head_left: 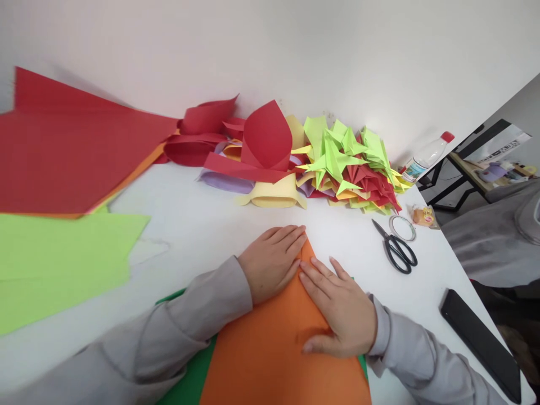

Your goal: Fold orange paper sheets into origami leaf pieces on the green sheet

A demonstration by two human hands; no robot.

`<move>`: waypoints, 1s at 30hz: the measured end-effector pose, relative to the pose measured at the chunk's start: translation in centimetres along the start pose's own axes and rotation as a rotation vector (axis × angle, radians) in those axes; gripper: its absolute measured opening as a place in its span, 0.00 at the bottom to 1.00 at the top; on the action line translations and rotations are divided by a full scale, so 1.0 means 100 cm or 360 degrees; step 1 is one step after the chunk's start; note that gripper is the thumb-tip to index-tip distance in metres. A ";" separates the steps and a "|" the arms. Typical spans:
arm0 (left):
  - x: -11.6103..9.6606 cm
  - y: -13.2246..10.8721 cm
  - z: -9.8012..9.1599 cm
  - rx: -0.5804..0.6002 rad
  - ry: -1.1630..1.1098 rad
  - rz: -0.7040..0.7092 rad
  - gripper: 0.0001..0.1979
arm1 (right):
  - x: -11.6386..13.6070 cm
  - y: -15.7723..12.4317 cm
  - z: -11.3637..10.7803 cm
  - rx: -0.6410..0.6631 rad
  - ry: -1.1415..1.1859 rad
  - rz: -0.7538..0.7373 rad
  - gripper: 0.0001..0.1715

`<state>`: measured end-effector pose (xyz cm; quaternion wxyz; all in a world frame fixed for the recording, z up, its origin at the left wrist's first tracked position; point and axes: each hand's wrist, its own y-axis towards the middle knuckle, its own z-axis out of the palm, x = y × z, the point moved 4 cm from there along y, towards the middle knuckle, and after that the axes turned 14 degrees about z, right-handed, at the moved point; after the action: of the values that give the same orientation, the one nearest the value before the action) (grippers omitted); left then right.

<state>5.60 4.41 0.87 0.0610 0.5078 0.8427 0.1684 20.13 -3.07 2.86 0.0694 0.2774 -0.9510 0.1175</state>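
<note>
A sheet of orange paper, with a pointed top, lies on the white table in front of me. Flat on its upper left edge, near the tip, rests my left hand, fingers stretched out. My right hand presses on the sheet's right side with its fingers spread and the thumb apart. Both hands touch the orange paper; neither grips it. Beneath it, green paper shows at the left and a little at the right. Part of the orange sheet's edges is hidden under my hands.
Large red sheets and light green paper lie at left. Folded paper pieces and green paper stars pile against the wall. Scissors, a tape roll, a bottle and a black phone are at right.
</note>
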 end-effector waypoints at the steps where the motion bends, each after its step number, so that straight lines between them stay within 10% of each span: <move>1: 0.001 0.000 0.000 0.0008 0.0000 0.0004 0.23 | 0.000 0.000 0.000 0.0013 0.0003 -0.0007 0.53; 30: 0.001 -0.008 -0.004 0.0059 -0.0232 0.0101 0.39 | 0.006 -0.005 -0.015 -0.0055 0.0013 -0.0005 0.49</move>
<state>4.79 4.10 1.00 0.1074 0.5462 0.8225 0.1171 20.01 -3.38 4.49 0.0781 0.2772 -0.9522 0.1019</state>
